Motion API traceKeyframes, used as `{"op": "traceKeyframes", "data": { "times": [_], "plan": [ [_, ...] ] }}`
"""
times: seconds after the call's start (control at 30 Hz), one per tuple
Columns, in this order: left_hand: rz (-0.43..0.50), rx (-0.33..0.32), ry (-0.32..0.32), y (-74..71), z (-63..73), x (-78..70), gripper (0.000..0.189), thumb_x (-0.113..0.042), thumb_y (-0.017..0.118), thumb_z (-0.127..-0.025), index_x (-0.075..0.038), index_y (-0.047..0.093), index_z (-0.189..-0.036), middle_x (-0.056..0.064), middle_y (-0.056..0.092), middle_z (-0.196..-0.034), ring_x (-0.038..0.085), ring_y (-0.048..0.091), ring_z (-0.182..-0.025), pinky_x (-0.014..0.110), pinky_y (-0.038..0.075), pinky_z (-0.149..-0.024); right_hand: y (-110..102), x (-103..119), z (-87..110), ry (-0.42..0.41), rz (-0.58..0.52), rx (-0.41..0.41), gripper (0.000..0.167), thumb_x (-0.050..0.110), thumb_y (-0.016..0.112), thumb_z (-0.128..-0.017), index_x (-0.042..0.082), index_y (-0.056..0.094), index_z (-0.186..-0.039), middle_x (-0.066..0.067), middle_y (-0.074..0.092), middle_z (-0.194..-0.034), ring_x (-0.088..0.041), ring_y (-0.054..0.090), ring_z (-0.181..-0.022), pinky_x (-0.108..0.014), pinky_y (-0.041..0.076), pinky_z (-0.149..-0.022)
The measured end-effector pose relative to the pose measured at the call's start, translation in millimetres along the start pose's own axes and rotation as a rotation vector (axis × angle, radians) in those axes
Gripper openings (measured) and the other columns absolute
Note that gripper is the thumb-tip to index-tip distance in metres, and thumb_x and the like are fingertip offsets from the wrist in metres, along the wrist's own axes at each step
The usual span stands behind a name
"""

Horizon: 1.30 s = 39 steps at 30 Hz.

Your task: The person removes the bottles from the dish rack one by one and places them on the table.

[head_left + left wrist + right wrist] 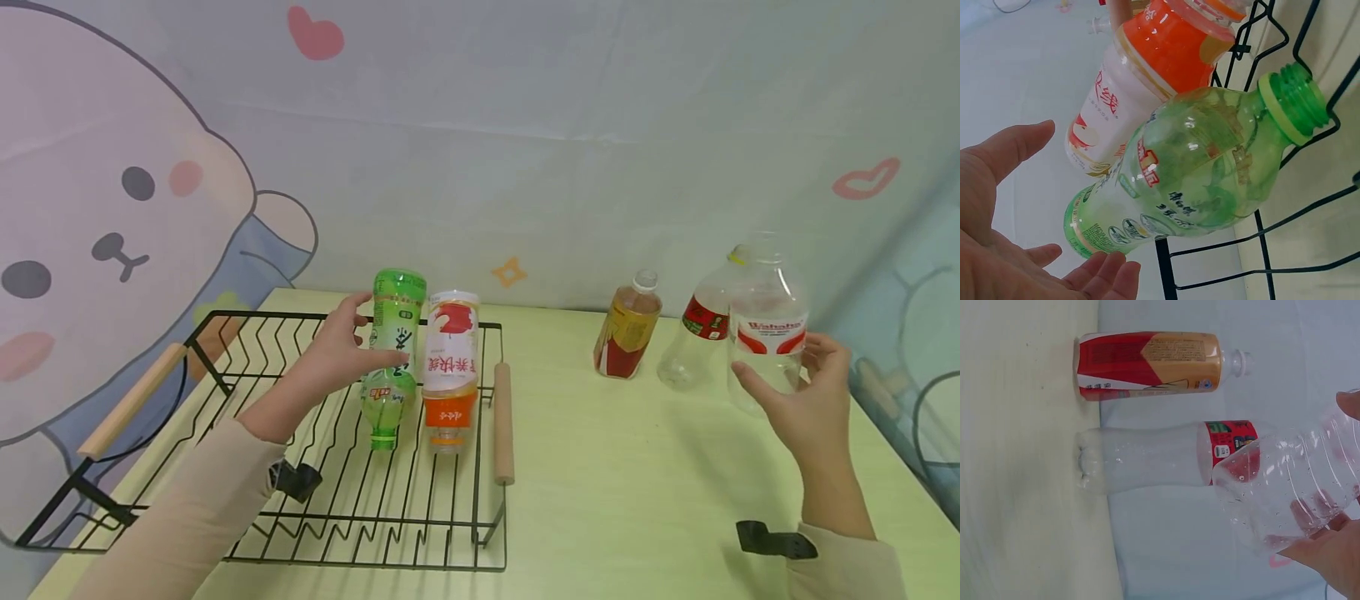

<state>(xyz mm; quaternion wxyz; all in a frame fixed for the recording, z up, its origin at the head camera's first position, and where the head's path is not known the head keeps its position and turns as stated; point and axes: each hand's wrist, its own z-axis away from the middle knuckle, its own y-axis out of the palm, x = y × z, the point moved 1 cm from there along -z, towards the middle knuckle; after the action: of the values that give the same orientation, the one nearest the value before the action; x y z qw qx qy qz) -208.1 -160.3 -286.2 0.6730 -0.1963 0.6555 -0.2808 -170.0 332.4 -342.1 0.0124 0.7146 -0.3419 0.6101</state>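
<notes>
My left hand (337, 354) is beside a green plastic bottle (393, 333), its thumb and fingers spread. In the left wrist view the palm faces the bottle's base, with fingertips right at its edge. The bottle stands upside down, its uncapped neck down among the wires of a black dish rack (322, 517). Next to it, a white bottle with an orange band (452, 358) is also neck down in the rack. My right hand (813, 400) grips a clear plastic bottle (1291, 481) with a red-and-white label, neck up, tilted in the right wrist view and raised off the table.
A bottle with a red-and-gold label (628, 325) stands upright on the pale green table (600, 483). Right of it stands a clear bottle with a red label (705, 318), partly behind the held one. The rack has wooden handles (504, 425) on both sides. A patterned cloth hangs behind.
</notes>
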Motion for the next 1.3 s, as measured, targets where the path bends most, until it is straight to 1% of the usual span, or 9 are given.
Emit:
{"op": "traceKeyframes", "data": {
  "times": [0.2,0.33,0.43,0.6,0.77,0.87,0.93,1.1,1.3],
  "plan": [
    [-0.002,-0.002,-0.016,3.5,-3.6,5.1,0.098,-0.024,0.073,-0.084,-0.006,0.007,-0.153,0.027,0.026,-0.147,0.048,0.034,-0.129,0.06,0.041,-0.098,-2.1,-13.0,-3.2,0.089,-0.038,-0.057,0.078,0.021,0.074,-0.084,0.028,0.02,-0.14,0.02,0.028,-0.124,-0.018,0.029,-0.137,-0.036,0.027,-0.114],
    [0.006,0.001,-0.031,4.4,-4.4,7.4,0.099,-0.023,0.074,-0.083,-0.006,0.006,-0.153,0.028,0.026,-0.146,0.047,0.036,-0.127,0.059,0.042,-0.098,-3.9,-22.0,-5.5,0.133,-0.036,-0.057,0.081,0.023,0.071,-0.086,0.028,0.015,-0.144,0.019,0.025,-0.127,-0.019,0.026,-0.139,-0.038,0.028,-0.114],
    [0.01,0.006,-0.039,5.1,-4.5,8.7,0.1,-0.023,0.073,-0.083,-0.005,0.004,-0.153,0.029,0.026,-0.146,0.046,0.035,-0.128,0.059,0.041,-0.099,-5.3,-27.6,-6.9,0.15,-0.056,-0.056,0.082,0.023,0.07,-0.087,0.028,0.014,-0.145,0.019,0.024,-0.129,-0.02,0.024,-0.141,-0.039,0.026,-0.115],
    [0.022,0.02,-0.049,6.6,-5.3,10.8,0.103,-0.023,0.073,-0.083,-0.005,-0.001,-0.153,0.03,0.025,-0.147,0.046,0.034,-0.13,0.06,0.039,-0.1,-5.7,-36.4,-9.9,0.155,-0.078,-0.07,0.079,0.019,0.071,-0.086,0.029,0.017,-0.143,0.022,0.027,-0.126,-0.016,0.031,-0.136,-0.037,0.031,-0.112],
    [0.028,0.036,-0.062,8.9,-6.7,12.6,0.106,-0.023,0.074,-0.083,-0.005,-0.004,-0.153,0.031,0.025,-0.145,0.046,0.038,-0.126,0.06,0.04,-0.099,-6.6,-44.8,-13.6,0.181,-0.023,-0.07,0.078,0.023,0.071,-0.086,0.031,0.017,-0.142,0.023,0.027,-0.123,-0.016,0.034,-0.133,-0.02,0.04,-0.095],
    [0.022,0.037,-0.074,9.6,-7.3,13.4,0.107,-0.024,0.074,-0.083,-0.005,-0.004,-0.153,0.031,0.024,-0.146,0.047,0.036,-0.128,0.061,0.038,-0.1,-7.1,-49.5,-15.3,0.202,-0.002,-0.06,0.08,0.027,0.071,-0.086,0.031,0.015,-0.143,0.021,0.027,-0.127,-0.019,0.033,-0.134,-0.014,0.038,-0.083],
    [0.025,0.037,-0.081,9.8,-7.2,13.3,0.107,-0.024,0.074,-0.083,-0.005,-0.004,-0.152,0.031,0.024,-0.146,0.047,0.035,-0.129,0.061,0.037,-0.101,-7.2,-52.6,-15.9,0.217,0.007,-0.051,0.081,0.028,0.07,-0.086,0.03,0.014,-0.144,0.018,0.026,-0.131,-0.021,0.031,-0.135,-0.012,0.036,-0.079],
    [0.049,0.05,-0.09,10.9,-7.6,14.8,0.107,-0.023,0.074,-0.083,-0.004,-0.005,-0.152,0.032,0.024,-0.145,0.048,0.036,-0.128,0.061,0.037,-0.101,-7.4,-58.4,-17.4,0.223,0.005,-0.042,0.084,0.029,0.069,-0.087,0.028,0.009,-0.146,0.015,0.025,-0.139,-0.02,0.031,-0.137,-0.015,0.038,-0.086],
    [0.077,0.084,-0.114,15.4,-9.4,21.1,0.107,-0.022,0.074,-0.083,-0.007,-0.007,-0.15,0.031,0.032,-0.138,0.044,0.046,-0.12,0.058,0.041,-0.098,-7.2,-62.6,-18.0,0.214,-0.02,-0.045,0.085,0.028,0.068,-0.088,0.028,0.007,-0.148,0.016,0.025,-0.14,-0.019,0.031,-0.135,-0.031,0.034,-0.105]
  ]
}}
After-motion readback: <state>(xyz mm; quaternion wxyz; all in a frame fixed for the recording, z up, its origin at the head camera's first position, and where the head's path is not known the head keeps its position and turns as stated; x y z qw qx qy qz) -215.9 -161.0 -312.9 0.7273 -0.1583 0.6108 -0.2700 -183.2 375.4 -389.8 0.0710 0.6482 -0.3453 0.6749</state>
